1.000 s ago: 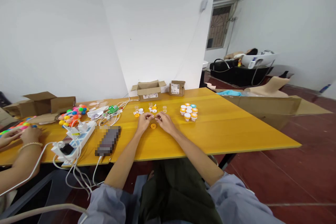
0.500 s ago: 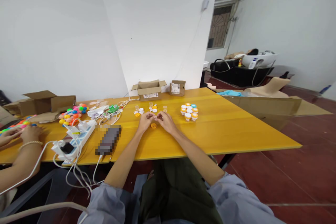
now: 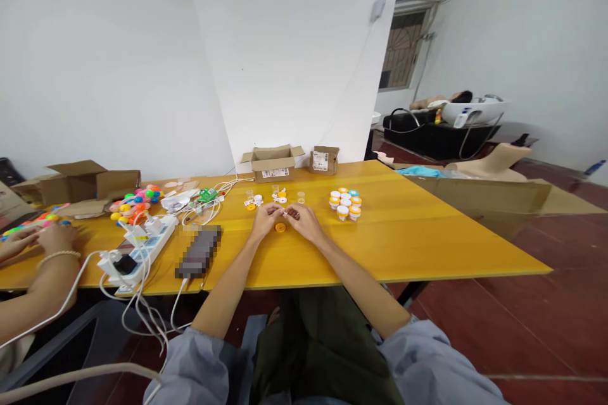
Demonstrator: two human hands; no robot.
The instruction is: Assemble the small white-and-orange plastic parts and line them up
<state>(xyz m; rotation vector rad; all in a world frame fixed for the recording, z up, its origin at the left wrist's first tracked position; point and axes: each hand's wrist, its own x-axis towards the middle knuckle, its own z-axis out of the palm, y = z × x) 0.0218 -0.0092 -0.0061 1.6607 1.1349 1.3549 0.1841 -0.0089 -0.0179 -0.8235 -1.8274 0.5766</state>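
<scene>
My left hand (image 3: 266,219) and my right hand (image 3: 304,221) meet fingertip to fingertip above the table. Pinched between them is a small white piece (image 3: 284,212), mostly hidden by the fingers. Just below the fingertips, an orange disc-like lid (image 3: 280,228) lies on the wood. Beyond my hands are small white and orange parts (image 3: 251,205) and a clear round cup (image 3: 301,197). To the right of my right hand stands a cluster of small clear cups with white, orange and teal lids (image 3: 345,202).
An open cardboard box (image 3: 273,168) and a smaller carton (image 3: 323,160) stand along the wall. Left of me are a blurred phone (image 3: 198,252), a power strip (image 3: 151,247) with cables and colourful balls (image 3: 135,205). Another person's hands (image 3: 54,239) work at the far left.
The camera view has shifted slightly. My hands stay together over the same spot, and the white piece shows a little more between the fingertips.
</scene>
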